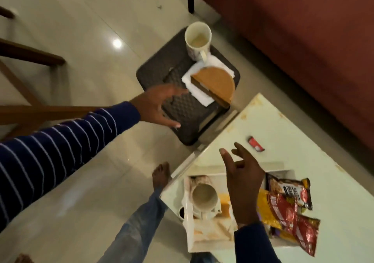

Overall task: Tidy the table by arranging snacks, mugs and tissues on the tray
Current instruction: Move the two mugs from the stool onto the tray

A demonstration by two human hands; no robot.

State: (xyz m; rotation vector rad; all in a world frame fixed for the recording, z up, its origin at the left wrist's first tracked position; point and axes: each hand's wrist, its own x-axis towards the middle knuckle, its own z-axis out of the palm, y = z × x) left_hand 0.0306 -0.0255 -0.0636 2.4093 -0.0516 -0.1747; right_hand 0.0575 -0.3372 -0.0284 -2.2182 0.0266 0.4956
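Observation:
A white tray (204,242) lies on the white table (303,161) near its front corner. One white mug (204,199) stands on the tray, with several snack packets (287,206) along its right side. My right hand (242,183) hovers open above the tray, holding nothing. On a dark plastic stool (182,109) to the left of the table stand a second white mug (197,38), white tissues (199,89) and a brown semicircular holder (217,83) resting on them. My left hand (159,105) reaches open over the stool's near edge, just short of the tissues.
A small red wrapper (255,143) lies alone on the table's far side. A maroon sofa (293,30) fills the upper right. Wooden furniture legs (30,56) stand at the left on the pale tiled floor. My bare foot (160,175) is beside the table's corner.

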